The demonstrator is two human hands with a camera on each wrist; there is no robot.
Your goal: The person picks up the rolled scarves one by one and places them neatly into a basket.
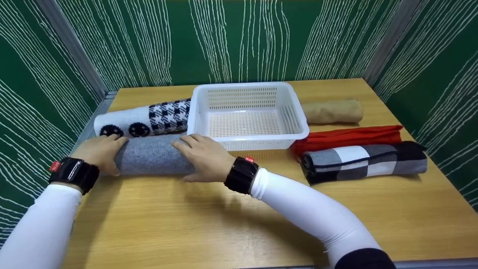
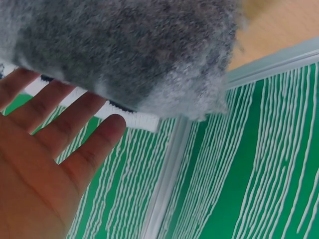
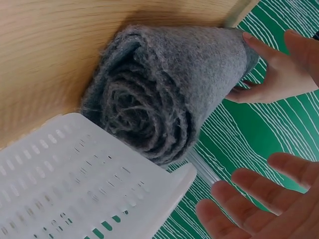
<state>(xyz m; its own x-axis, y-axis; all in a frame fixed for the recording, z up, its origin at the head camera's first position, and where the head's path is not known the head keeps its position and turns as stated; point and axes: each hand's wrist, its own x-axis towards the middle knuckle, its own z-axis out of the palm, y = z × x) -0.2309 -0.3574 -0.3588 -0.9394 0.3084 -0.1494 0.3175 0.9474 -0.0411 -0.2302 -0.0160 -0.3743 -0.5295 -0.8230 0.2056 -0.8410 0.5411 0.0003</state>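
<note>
A rolled-up grey woolly cloth (image 1: 153, 155) lies in front of the basket's left side. My left hand (image 1: 99, 153) is at its left end, thumb toward me; in the left wrist view the fingers (image 2: 67, 127) extend fairly straight along the roll's far side. Over the right end is my right hand (image 1: 207, 158), fingers spread. The right wrist view shows a gap between those fingers (image 3: 249, 199) and the cloth, whose spiral end (image 3: 137, 112) faces the white basket (image 3: 94, 164). Neither hand is curled round the roll.
The white perforated basket (image 1: 246, 137) stands at the back middle. Behind the grey roll lies a black-and-white patterned knit roll (image 1: 140, 119). On the right are a tan roll (image 1: 332, 111), a red cloth (image 1: 353, 137) and a checked roll (image 1: 364, 162). Green walls surround the wooden table (image 1: 168, 231).
</note>
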